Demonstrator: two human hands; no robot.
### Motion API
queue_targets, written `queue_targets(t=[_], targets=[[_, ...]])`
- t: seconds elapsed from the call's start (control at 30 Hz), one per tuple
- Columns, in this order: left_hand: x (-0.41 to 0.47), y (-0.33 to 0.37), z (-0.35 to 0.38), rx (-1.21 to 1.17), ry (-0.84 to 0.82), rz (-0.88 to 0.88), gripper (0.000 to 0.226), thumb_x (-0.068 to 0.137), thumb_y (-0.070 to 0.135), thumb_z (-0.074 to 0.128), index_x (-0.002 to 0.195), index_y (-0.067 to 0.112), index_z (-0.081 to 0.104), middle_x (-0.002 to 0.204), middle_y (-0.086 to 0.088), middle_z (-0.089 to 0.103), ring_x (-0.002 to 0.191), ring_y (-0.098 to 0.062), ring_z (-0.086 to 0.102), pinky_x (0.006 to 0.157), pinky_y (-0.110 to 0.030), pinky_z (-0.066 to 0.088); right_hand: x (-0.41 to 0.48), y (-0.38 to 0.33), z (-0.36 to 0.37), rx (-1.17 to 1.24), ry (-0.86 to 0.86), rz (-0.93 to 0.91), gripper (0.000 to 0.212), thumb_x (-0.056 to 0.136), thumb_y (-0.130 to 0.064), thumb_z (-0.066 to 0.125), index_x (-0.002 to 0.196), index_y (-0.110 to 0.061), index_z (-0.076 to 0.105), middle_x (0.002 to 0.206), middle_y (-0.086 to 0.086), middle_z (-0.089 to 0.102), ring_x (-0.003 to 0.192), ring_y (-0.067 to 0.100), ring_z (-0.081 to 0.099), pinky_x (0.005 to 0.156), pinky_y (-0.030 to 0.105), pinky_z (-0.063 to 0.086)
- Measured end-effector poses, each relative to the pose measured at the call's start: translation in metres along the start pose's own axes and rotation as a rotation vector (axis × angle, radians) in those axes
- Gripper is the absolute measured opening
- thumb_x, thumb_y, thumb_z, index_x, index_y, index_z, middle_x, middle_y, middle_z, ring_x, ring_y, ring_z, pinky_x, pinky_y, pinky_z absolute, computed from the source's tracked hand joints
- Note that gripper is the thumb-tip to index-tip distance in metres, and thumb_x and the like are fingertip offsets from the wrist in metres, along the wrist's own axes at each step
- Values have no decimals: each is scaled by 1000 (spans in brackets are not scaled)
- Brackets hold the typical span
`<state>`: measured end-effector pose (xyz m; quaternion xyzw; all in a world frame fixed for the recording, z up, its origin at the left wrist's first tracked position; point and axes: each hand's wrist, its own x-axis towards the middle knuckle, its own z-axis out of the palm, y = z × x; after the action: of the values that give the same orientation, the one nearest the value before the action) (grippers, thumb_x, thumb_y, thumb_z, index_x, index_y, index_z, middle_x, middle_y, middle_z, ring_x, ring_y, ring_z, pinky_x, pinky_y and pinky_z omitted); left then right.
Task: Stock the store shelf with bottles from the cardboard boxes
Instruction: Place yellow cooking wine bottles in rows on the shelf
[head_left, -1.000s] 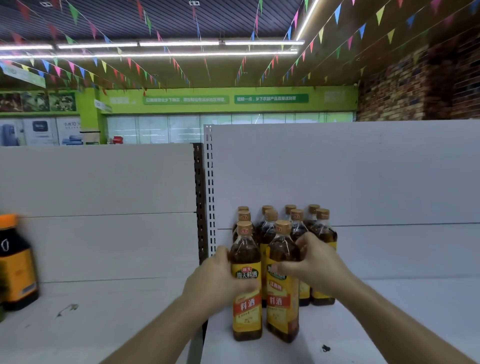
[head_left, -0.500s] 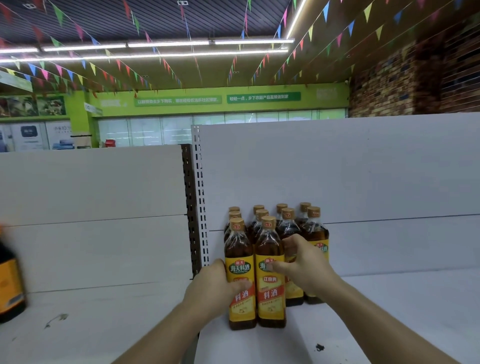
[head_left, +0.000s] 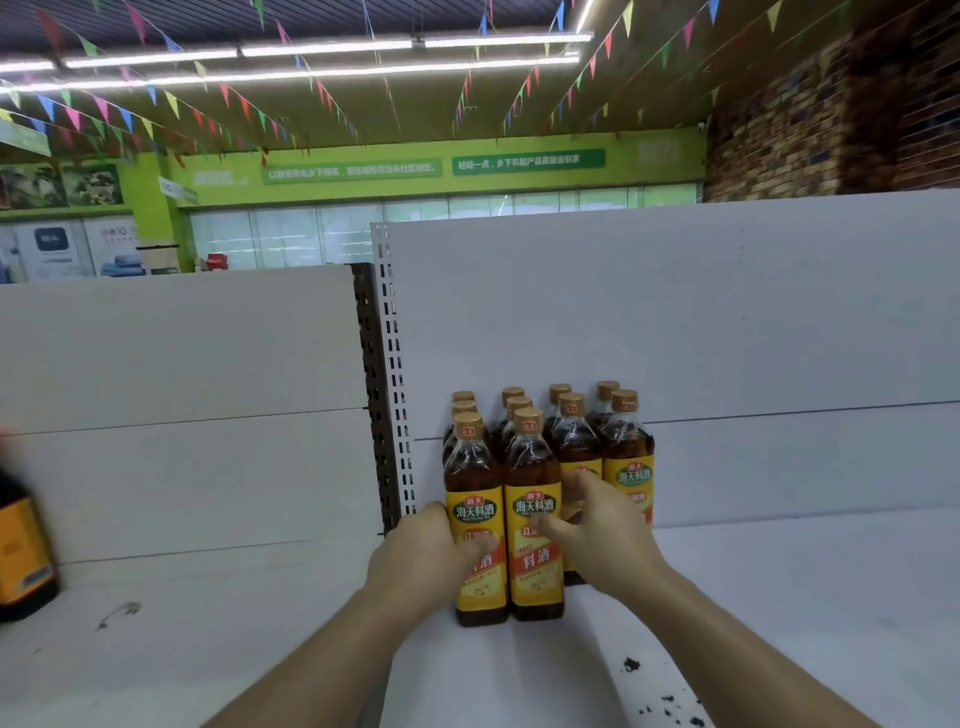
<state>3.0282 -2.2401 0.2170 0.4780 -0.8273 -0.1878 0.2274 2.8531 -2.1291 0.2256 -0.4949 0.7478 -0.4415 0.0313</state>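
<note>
- Head view: cooking-wine bottles, an upright cluster on white shelf, beside slotted upright.
- Left hand: wraps left front bottle, thumb across label.
- Right hand: grasps right front bottle, thumb on label.
- Held bottles: standing on shelf, touching side by side.

Yellow labels on the front bottles read 海天料酒, with 料酒 larger on a red band.

Both arms are reaching forward, each hand gripping one bottle.
The left hand is wrapping the front-left bottle from its left side; the right hand is clasping the front-right bottle from its right side, thumb lying across the label.
</note>
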Motion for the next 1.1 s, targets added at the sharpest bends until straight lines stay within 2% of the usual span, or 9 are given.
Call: queue_targets(t=[0.13,0.2,0.3,0.4,0.57,0.67,0.77,1.0,1.1], targets=[[-21,-3,1,261,7,24,36,90,65,58,99,31,52,92,12,61,89,-17,65,73,-32,49,-27,10,10,-296,3,51,21,92,-45,62,103,-27,58,99,-10,64,84,8,61,70,30,55],[-36,-8,5,340,14,103,26,91,53,55,104,30,55,98,10,63,92,-18,66,74,-32,49,-44,13,13,-446,-55,68,26,95,-46,55,113,-27,59,111,-7,63,94,15,62,75,32,53],[-56,-17,16,367,-28,268,33,92,49,52,116,27,56,117,5,61,104,-20,64,85,-35,55,-70,13,12,-603,-115,85,37,97,-49,52,130,-32,59,130,-8,61,117,19,56,91,37,52],[-78,-22,19,358,-111,393,39,97,50,51,125,24,55,128,5,57,113,-19,58,85,-36,53,-100,5,7,-695,-104,165,46,98,-53,51,138,-32,56,135,-6,59,123,20,53,97,39,48],[-122,-27,13,240,-144,516,43,99,50,50,132,24,55,134,4,54,122,-18,51,91,-39,50,-165,-16,-7,-757,-40,309,46,98,-54,51,137,-30,57,128,-3,61,120,22,53,95,39,48],[-156,-17,12,153,-129,619,50,100,48,49,143,24,45,142,4,50,128,-20,45,98,-42,48,-204,-25,-20,-775,0,381,48,98,-55,51,138,-29,55,130,-1,60,122,24,52,94,39,48],[-187,-5,19,126,-86,732,55,100,46,48,150,25,35,144,5,46,130,-20,42,100,-40,43,-241,-29,-34,-773,26,440,50,99,-55,52,140,-26,55,130,0,59,119,22,54,87,38,51],[-257,20,61,41,-223,900,39,99,41,53,133,24,46,130,4,51,121,-21,48,91,-38,42,-322,-8,-66,-746,40,626,51,100,-55,52,138,-21,58,135,1,60,116,21,59,90,38,53],[-282,28,97,72,-327,940,44,99,42,53,138,22,45,135,2,50,125,-23,48,95,-41,47,-359,16,-73,-716,43,718,53,99,-53,54,143,-23,54,133,1,63,113,21,62,83,35,53]])
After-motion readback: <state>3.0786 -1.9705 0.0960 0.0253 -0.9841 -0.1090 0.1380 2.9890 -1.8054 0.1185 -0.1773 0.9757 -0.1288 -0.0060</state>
